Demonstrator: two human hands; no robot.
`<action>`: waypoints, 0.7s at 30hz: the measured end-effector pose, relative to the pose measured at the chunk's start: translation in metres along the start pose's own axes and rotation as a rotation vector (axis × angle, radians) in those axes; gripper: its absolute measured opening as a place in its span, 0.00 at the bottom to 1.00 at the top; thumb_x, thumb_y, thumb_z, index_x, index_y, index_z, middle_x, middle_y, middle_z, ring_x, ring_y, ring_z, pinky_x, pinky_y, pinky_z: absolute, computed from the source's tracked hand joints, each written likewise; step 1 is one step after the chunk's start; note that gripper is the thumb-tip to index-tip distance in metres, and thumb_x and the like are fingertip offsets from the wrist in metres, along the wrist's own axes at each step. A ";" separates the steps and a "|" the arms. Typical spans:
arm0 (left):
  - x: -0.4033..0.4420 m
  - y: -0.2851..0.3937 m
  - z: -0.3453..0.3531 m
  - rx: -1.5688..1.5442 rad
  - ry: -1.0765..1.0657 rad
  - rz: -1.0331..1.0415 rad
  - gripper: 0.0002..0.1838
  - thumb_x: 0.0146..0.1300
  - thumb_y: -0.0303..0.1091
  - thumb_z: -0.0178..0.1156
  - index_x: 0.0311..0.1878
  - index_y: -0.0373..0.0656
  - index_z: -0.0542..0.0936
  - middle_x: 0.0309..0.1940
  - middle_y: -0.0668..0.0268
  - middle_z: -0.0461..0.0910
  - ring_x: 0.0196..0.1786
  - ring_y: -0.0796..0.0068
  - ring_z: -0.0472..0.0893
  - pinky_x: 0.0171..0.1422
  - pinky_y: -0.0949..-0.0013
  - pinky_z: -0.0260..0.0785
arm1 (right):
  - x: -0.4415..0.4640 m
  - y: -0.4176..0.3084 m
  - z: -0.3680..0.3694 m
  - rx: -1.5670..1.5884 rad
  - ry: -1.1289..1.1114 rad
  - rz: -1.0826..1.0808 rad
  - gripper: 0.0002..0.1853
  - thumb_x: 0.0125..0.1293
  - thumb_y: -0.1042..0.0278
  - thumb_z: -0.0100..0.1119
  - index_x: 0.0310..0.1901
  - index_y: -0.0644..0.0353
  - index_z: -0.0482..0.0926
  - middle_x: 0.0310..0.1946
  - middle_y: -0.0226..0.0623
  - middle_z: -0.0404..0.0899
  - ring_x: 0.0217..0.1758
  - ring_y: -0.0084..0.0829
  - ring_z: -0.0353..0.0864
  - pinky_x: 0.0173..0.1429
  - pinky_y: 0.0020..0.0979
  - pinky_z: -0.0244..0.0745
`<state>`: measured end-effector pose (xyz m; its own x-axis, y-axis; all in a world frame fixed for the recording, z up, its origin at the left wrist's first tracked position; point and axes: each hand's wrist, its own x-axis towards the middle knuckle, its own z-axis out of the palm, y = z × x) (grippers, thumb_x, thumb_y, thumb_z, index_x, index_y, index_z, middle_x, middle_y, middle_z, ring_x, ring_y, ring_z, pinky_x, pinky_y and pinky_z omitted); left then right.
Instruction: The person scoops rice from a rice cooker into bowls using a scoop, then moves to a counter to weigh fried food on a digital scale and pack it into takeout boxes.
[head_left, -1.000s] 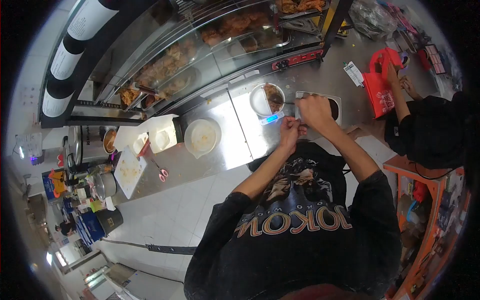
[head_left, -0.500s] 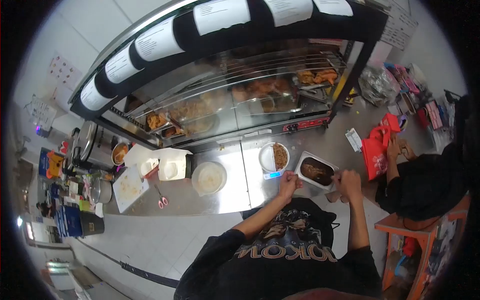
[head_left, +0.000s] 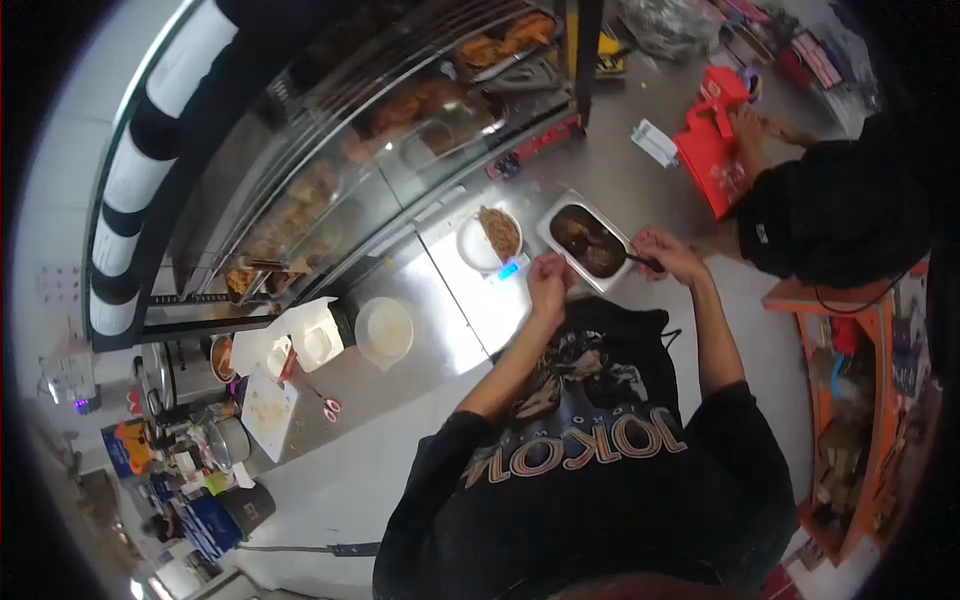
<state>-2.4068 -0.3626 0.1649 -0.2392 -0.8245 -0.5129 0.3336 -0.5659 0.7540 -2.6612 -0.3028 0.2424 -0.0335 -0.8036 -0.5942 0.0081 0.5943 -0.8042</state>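
Note:
My right hand (head_left: 668, 256) is closed round the dark handle of a serving spoon (head_left: 643, 261), which reaches over the rim of a metal pan (head_left: 549, 217). Dark brown sauce with lumps (head_left: 588, 240) lies in the pan; the spoon's head is hidden there. My left hand (head_left: 549, 284) has curled fingers close to the pan's near left edge. Whether they grip the rim I cannot make out. Left of the pan, a round white bowl (head_left: 470, 243) holds brown shredded food (head_left: 500, 232) on one side. It sits by a lit blue scale display (head_left: 514, 267).
A glass food warmer (head_left: 380, 150) runs behind the counter. To the left are a cloudy plastic tub (head_left: 385, 332), scissors (head_left: 328, 404) and a cutting board (head_left: 268, 412). On the right, another person's hand (head_left: 748, 130) touches a red bag (head_left: 708, 165); an orange shelf (head_left: 880, 420) stands nearby.
The view has turned and shifted, so the counter now slants. My right hand has tilted, and the dark handle now shows. My left hand stays close to the pan.

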 end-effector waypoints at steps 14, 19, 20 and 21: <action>-0.004 0.032 0.022 0.050 -0.010 0.075 0.09 0.66 0.28 0.64 0.47 0.40 0.77 0.27 0.67 0.80 0.28 0.79 0.78 0.31 0.73 0.74 | 0.011 0.007 0.008 0.067 -0.134 -0.275 0.08 0.70 0.67 0.61 0.42 0.59 0.73 0.34 0.27 0.77 0.31 0.22 0.79 0.34 0.27 0.78; 0.002 0.096 0.058 0.182 -0.162 0.103 0.11 0.68 0.34 0.63 0.49 0.39 0.79 0.31 0.67 0.81 0.30 0.76 0.80 0.34 0.70 0.77 | -0.010 -0.023 0.007 0.481 -0.045 -0.343 0.08 0.70 0.71 0.61 0.44 0.60 0.72 0.35 0.29 0.79 0.33 0.21 0.82 0.33 0.27 0.81; 0.008 0.108 0.065 0.207 -0.196 0.097 0.11 0.69 0.35 0.63 0.49 0.40 0.79 0.32 0.67 0.82 0.30 0.76 0.80 0.35 0.70 0.77 | -0.014 -0.027 0.007 0.482 0.004 -0.360 0.08 0.70 0.71 0.61 0.45 0.60 0.72 0.36 0.28 0.79 0.35 0.19 0.81 0.34 0.27 0.81; 0.020 0.118 0.070 0.208 -0.201 0.072 0.12 0.70 0.37 0.61 0.49 0.40 0.79 0.33 0.67 0.82 0.30 0.75 0.80 0.35 0.70 0.77 | -0.017 -0.032 0.007 0.484 0.052 -0.379 0.08 0.69 0.71 0.61 0.45 0.60 0.72 0.36 0.28 0.79 0.36 0.18 0.81 0.34 0.26 0.81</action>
<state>-2.4366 -0.4455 0.2721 -0.4046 -0.8322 -0.3792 0.1675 -0.4750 0.8639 -2.6543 -0.3079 0.2779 -0.1719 -0.9461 -0.2745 0.4384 0.1761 -0.8814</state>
